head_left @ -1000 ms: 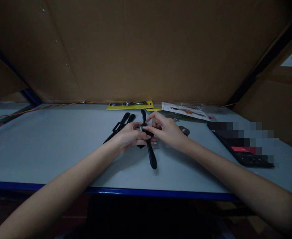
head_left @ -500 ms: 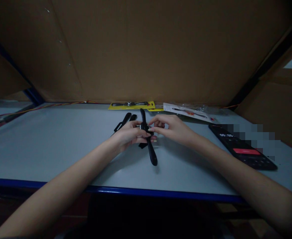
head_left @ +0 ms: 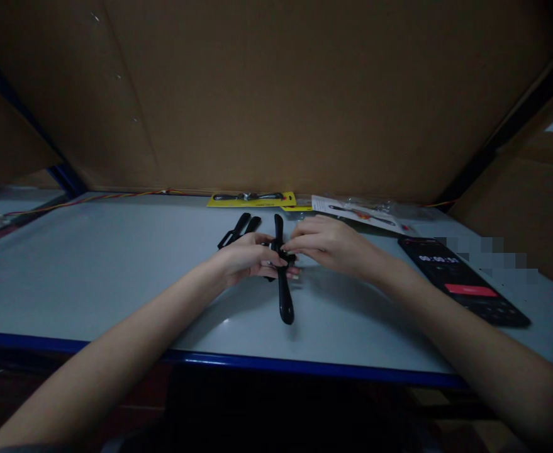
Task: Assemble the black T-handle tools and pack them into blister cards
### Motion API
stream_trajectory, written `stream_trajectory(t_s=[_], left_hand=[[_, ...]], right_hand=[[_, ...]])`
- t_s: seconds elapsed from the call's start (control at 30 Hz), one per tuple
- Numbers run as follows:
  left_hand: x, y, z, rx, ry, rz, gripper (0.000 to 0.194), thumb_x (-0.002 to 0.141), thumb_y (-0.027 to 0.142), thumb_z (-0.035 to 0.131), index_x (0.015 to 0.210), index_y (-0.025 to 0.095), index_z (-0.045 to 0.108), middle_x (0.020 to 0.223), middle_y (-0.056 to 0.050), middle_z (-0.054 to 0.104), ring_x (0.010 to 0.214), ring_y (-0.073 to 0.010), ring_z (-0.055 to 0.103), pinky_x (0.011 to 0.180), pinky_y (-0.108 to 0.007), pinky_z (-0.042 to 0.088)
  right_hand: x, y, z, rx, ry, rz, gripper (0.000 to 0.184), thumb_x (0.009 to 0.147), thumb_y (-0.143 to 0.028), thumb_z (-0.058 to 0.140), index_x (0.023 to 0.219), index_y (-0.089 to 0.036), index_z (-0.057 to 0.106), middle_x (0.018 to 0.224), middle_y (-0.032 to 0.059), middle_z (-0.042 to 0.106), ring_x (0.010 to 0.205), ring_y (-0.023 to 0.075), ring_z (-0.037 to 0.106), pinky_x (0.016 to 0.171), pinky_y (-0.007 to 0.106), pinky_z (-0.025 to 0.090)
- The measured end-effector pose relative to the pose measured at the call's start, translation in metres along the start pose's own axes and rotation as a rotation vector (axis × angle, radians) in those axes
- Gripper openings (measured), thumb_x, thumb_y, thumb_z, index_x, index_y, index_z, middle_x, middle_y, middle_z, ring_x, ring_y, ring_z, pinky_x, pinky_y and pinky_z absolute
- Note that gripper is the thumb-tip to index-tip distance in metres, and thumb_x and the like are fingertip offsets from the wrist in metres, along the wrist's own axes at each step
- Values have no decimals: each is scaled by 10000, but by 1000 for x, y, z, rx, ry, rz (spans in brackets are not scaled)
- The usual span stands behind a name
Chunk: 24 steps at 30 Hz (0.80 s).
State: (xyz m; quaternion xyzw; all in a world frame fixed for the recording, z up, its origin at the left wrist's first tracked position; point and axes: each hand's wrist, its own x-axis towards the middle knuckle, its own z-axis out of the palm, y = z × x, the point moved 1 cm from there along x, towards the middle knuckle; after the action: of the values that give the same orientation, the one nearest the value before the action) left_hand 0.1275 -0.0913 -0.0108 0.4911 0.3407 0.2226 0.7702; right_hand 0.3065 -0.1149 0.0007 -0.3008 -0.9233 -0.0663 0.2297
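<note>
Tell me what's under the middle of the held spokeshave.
Fingers of the left grip pass beneath the spokeshave; their tips show on its right. A small dark edge peeks out below that grip. Anything else underneath is covered by the spokeshave, left grip and right grip.

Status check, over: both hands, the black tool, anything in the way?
Left hand holding black tool mid-length. Right hand at its middle, fingers bent. Other black handles beyond left hand, phone off right; neither blocking.
</note>
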Motion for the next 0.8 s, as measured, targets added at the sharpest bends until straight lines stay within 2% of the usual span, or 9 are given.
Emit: stream_trajectory(t_s=[0.2,0.4,0.53,0.63,0.8], left_hand=[[1,1,-4,27,5,12,510,664,-57,600,1134,37,427,794,-138,666,743,-226,691,804,-384,532],[1,0,-3,66,0,17,488,679,-51,589,1128,40,420,827,-177,671,768,-239,690,809,-387,528],[1,-1,-2,78,-12,24,460,683,-50,578,1112,45,441,835,-177,673,790,-247,688,807,-380,530],[2,-1,-1,61,-32,29,462,675,-46,594,1108,34,455,833,-182,668,797,-253,686,793,-368,537],[1,-1,-2,34,12,38,526,677,-54,592,1162,23,403,824,-164,664,726,-224,691,765,-348,549]], right_hand=[[-1,-1,2,158,8,20,242,877,-146,446,944,-183,675,932,70,630,855,151,553,738,289,426],[0,-4,6,155,57,114,257,853,-176,493,1082,-198,608,843,49,621,782,158,546,683,290,416],[2,-10,8,226,86,166,179,841,-153,500,952,-184,637,822,43,622,762,143,546,663,267,408],[2,-11,7,263,95,196,130,838,-201,530,865,-171,654,752,34,614,707,135,541,627,259,400],[1,-5,2,375,60,237,166,825,-220,555,937,-181,671,748,24,607,686,125,544,636,263,411]])
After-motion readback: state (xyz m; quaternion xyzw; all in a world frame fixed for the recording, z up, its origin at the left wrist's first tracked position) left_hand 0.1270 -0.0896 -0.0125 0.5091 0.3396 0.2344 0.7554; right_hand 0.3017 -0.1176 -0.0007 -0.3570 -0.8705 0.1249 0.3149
